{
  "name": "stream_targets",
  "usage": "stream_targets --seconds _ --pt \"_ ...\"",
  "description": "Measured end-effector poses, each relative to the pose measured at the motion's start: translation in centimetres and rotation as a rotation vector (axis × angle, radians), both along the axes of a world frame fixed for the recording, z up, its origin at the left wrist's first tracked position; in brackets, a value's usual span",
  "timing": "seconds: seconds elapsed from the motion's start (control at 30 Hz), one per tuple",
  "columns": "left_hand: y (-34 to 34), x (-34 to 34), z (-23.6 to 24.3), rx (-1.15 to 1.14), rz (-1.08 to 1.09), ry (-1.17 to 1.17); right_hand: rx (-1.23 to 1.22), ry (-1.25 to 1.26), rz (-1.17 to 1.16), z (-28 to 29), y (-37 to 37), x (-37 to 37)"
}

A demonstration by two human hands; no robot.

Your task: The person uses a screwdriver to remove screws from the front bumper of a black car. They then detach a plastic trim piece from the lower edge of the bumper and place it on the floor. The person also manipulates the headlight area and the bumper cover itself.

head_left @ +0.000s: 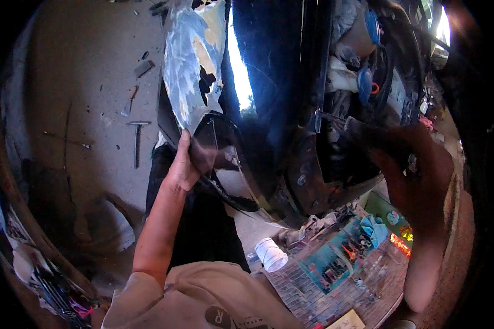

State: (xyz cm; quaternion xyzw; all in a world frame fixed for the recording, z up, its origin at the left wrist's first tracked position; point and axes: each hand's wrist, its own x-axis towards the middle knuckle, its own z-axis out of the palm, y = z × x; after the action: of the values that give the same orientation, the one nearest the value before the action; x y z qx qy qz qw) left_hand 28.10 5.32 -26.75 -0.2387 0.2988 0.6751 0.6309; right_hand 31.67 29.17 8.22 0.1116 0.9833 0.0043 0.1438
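A car's front corner fills the middle, with a dark glossy panel (269, 66) and a scraped, patchy fender (189, 66) with a jagged hole. My left hand (184, 169) holds the outer edge of the headlight (233, 178), thumb up beside the fender's lower end; its other fingers are partly hidden. Over the engine bay's edge, my right hand (417, 162) is closed in shadow round a dark-handled tool (354, 127). Its thin metal shaft points left, ending in a downturned tip by the panel. The tool's exact kind is unclear.
Blue-capped reservoirs (364, 85) sit in the engine bay. On the floor at left lie a hammer (138, 143) and a scraper (129, 102). Below the bumper, a white tub (270, 255), a teal tray (318, 268) of small parts and a blue cloth-like item (374, 230) rest on a cluttered surface.
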Motion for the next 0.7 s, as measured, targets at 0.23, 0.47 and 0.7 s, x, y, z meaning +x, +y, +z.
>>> stream_targets --seconds 0.23,0.47,0.7 --pt "-0.1 0.4 -1.0 0.005 0.032 -0.019 -0.052 0.011 -0.222 -0.5 -0.6 -0.3" --pt "-0.2 0.5 -1.4 0.056 -0.004 -0.017 0.193 -0.180 0.570 1.6 0.6 -2.6" --pt "-0.4 0.1 -0.5 0.056 -0.017 -0.026 -0.143 -0.077 -0.564 -0.4 -1.6 -2.1"
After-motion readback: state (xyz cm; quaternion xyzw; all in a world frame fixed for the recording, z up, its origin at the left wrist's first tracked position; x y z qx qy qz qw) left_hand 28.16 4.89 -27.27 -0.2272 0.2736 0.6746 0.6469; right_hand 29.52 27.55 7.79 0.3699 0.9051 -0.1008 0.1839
